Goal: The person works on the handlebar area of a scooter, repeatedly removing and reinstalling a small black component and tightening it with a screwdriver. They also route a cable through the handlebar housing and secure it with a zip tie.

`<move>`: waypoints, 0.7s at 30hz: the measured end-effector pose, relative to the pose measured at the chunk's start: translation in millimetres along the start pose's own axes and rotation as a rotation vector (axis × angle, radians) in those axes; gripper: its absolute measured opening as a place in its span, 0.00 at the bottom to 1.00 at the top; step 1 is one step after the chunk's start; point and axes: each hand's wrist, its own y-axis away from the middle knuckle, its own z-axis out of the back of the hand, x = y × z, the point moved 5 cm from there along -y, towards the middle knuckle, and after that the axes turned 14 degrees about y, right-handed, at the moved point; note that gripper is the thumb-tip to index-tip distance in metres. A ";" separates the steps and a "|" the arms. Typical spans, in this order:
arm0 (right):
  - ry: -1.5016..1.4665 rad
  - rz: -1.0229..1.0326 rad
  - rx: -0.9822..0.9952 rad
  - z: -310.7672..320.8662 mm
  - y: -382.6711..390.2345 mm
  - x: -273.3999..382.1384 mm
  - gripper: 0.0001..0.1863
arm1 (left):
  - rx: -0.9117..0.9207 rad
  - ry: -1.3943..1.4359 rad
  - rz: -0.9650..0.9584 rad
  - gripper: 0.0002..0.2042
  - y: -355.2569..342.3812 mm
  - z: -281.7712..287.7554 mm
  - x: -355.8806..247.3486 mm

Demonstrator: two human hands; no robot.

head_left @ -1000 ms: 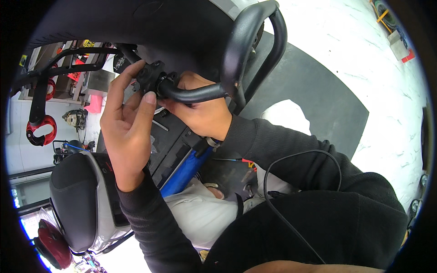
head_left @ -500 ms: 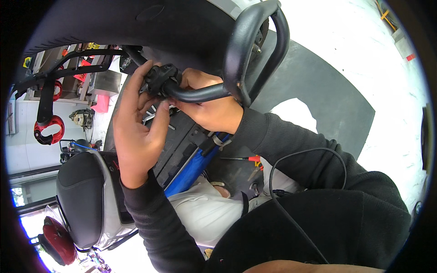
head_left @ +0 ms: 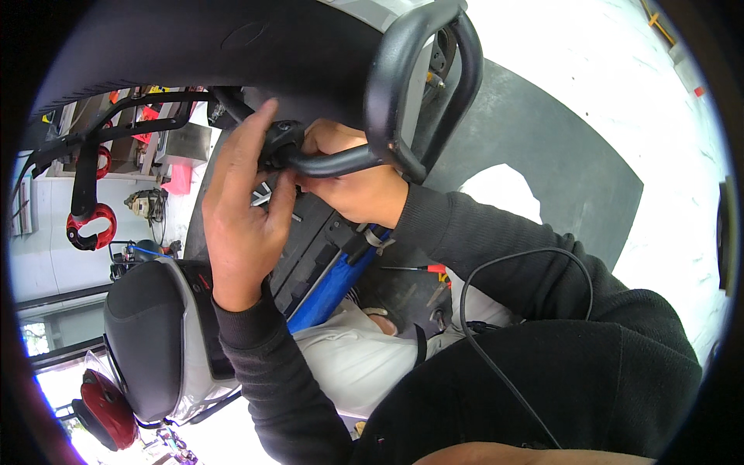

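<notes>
A black clamp-like fitting (head_left: 284,138) sits around a bent black tubular bar (head_left: 341,161), below a large dark vehicle panel (head_left: 310,54). My left hand (head_left: 246,213) cups the fitting from the left, index finger stretched up along its side and thumb beneath it. From the right, my right hand (head_left: 358,182) reaches behind the bar and grips the fitting; its fingertips are partly hidden by bar and fitting. The bar joins a thick black tube loop (head_left: 391,85) on the right.
A black frame (head_left: 83,170) carrying red clamp rings (head_left: 101,226) juts out at left, above a dark scooter seat (head_left: 145,337). Below the hands are a blue tube (head_left: 329,291) and a red-handled screwdriver (head_left: 436,268). A black cable (head_left: 496,364) loops over my right sleeve.
The fitting looks turned on the bar, showing a smoother, rounded side. My left hand has shifted slightly right, its index finger stretched further up. My right hand stays behind the bar.
</notes>
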 end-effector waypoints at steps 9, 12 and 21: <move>0.095 -0.024 0.107 -3.6 4.1 -4.9 0.13 | -0.025 -0.186 0.032 0.41 -2.1 -7.0 -4.3; 0.123 -0.043 0.105 -4.7 3.4 -5.2 0.13 | -0.058 -0.199 0.014 0.42 -2.2 -12.8 -6.9; 0.046 -0.042 0.120 -4.1 3.3 -6.6 0.14 | -0.082 -0.260 0.000 0.43 -2.1 -15.1 -8.3</move>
